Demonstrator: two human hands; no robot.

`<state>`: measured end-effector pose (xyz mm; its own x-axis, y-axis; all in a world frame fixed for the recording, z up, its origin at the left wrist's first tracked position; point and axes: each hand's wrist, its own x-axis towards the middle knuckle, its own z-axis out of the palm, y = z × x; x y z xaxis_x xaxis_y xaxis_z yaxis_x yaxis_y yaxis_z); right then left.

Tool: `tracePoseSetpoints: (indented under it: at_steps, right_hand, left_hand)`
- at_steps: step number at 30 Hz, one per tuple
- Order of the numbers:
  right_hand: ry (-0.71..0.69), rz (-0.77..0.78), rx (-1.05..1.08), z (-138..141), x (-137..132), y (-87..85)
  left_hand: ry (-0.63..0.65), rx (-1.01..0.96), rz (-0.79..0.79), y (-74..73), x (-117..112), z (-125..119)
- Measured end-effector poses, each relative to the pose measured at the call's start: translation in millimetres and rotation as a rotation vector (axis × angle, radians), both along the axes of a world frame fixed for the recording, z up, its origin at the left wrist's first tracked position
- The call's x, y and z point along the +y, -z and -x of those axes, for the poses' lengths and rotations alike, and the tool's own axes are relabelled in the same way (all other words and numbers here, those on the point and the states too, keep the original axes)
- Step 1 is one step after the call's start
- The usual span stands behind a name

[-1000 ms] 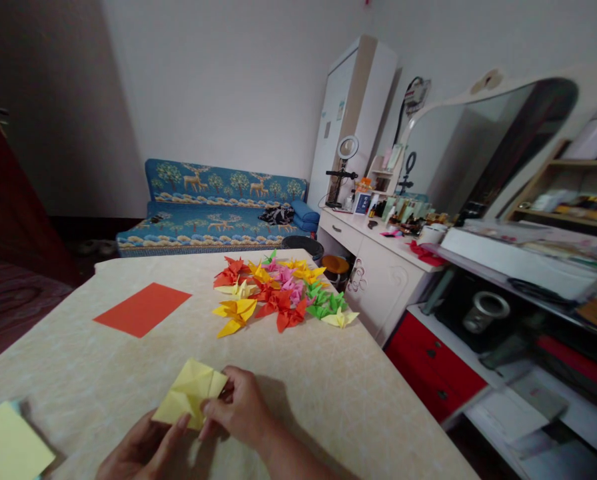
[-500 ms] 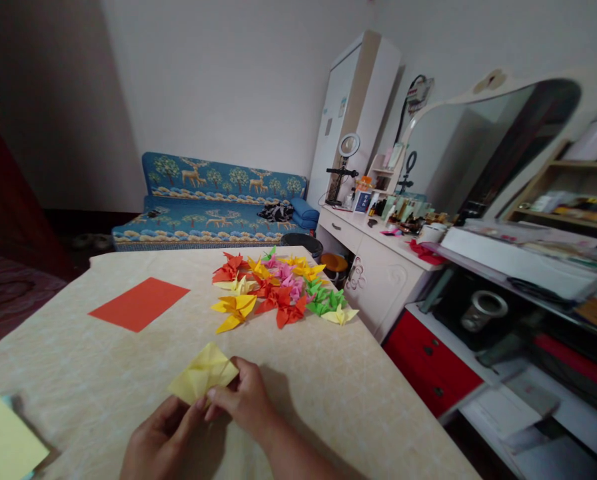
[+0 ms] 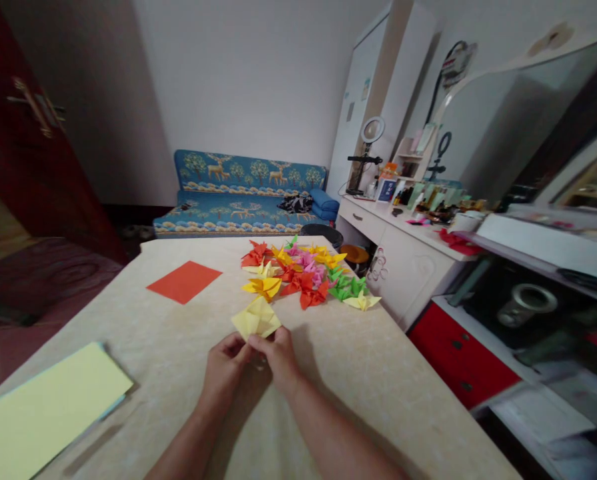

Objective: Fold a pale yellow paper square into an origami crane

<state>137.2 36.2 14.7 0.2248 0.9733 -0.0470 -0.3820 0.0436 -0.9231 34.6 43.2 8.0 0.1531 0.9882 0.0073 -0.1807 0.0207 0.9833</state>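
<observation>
A pale yellow piece of folded origami paper (image 3: 256, 317) is held over the front half of the table. My left hand (image 3: 226, 360) pinches its lower edge. Thumb and fingers of my right hand (image 3: 277, 352) grip its lower right side, close beside the left thumb. Crease lines cross the paper's face; its back is hidden. Just beyond it lies a group of folded paper cranes (image 3: 308, 273) in red, orange, pink, green and yellow. A flat red paper sheet (image 3: 184, 281) rests on the table to the left.
A stack of light yellow paper (image 3: 53, 413) lies at the table's (image 3: 178, 333) left front. Behind the table stands a blue patterned sofa (image 3: 248, 193). Along the right are a white dressing table (image 3: 398, 260) with bottles and a red drawer unit (image 3: 463, 353).
The view has swung left and down, showing more of the paper stack and the door. Both hands still hold the yellow paper, which now appears farther out, nearer the cranes.
</observation>
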Motion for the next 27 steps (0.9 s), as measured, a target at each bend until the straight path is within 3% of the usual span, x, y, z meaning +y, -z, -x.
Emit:
tracePoseSetpoints:
  at_steps: [2,10,13,16,22,27]
  right_hand:
    - [0.05,0.025,-0.043,2,2,2.9]
    - [0.009,0.001,-0.068,3,10,14.0]
    - [-0.014,-0.024,-0.124,-1,9,15.6]
    - [-0.076,-0.024,-0.189,-3,6,17.6]
    - [-0.23,0.04,-0.336,-4,0,15.8]
    - [-0.257,0.048,-0.372,-4,-3,12.0]
  left_hand:
    - [0.033,-0.042,0.009,0.5,0,1]
    - [0.051,-0.032,-0.023,-1.0,5,4]
    - [-0.02,-0.036,-0.018,-0.3,6,4]
    - [-0.099,-0.05,-0.009,-0.8,7,2]
    - [-0.086,-0.114,0.113,0.8,9,7]
    - [-0.058,-0.128,0.142,5.2,7,10]
